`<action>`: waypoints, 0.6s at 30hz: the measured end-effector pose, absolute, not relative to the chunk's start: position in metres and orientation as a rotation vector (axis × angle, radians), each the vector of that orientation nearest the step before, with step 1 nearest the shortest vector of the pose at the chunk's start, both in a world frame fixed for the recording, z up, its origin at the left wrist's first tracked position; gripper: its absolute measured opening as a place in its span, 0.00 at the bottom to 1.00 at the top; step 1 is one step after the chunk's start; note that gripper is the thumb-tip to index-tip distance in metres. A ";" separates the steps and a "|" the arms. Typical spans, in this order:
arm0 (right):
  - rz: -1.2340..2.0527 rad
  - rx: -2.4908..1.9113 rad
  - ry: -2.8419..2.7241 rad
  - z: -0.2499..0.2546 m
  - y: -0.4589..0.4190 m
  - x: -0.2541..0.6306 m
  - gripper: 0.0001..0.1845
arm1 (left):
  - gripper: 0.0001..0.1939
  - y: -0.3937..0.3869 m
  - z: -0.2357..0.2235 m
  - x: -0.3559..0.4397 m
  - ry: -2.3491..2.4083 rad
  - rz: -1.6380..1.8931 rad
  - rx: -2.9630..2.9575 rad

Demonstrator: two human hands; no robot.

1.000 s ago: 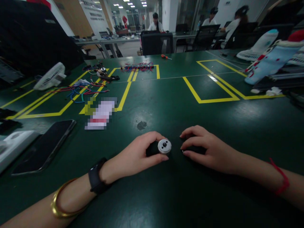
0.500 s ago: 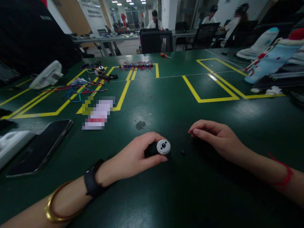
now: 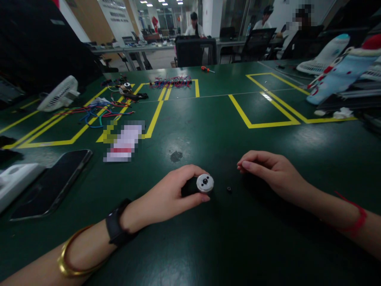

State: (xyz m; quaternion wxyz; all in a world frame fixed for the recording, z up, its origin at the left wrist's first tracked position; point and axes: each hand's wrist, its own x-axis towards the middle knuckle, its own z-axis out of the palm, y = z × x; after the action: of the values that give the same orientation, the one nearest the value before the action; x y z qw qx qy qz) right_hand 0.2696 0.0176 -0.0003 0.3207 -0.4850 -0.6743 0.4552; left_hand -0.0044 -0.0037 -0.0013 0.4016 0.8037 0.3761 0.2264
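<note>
Between the thumb and fingers of my left hand (image 3: pixel 172 194) is a small silver round motor (image 3: pixel 205 183), standing on the green table with its flat end up. A black centre and two dark holes show on that end; its side is mostly hidden. Just right of it lies a tiny black ring-shaped part (image 3: pixel 229 189), touched by neither hand. My right hand (image 3: pixel 268 169) rests beyond this part, its fingers curled and the tips close against the thumb. Nothing shows in those fingertips.
Left of my hands lie a phone (image 3: pixel 53 184), a white box-like object (image 3: pixel 18 182) and a blurred-out paper (image 3: pixel 125 143). Farther off are coloured wires (image 3: pixel 104 113), a wire bundle (image 3: pixel 171 82), a white fan (image 3: pixel 59 94) and an orange screwdriver (image 3: pixel 207 69). A blue plush-like object (image 3: pixel 342 75) stands at right.
Almost nothing differs. Both hands keep their places, and the motor and the tiny black part stay where they were.
</note>
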 end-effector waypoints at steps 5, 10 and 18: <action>1.183 -1.278 -1.792 -0.002 0.017 0.270 0.12 | 0.16 -0.004 0.000 -0.004 0.954 0.562 2.027; 1.161 -1.272 -1.829 -0.004 0.017 0.271 0.11 | 0.16 -0.004 0.000 -0.004 0.949 0.572 2.026; 0.726 -0.987 -2.545 0.001 0.011 0.261 0.12 | 0.15 -0.003 -0.001 -0.003 0.955 0.591 2.051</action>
State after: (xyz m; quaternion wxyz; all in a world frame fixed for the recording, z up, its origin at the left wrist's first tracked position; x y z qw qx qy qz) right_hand 0.2612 0.0109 0.0015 0.1578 -0.3450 -0.8897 0.2538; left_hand -0.0027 -0.0033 -0.0011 0.3909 0.8073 0.3759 0.2326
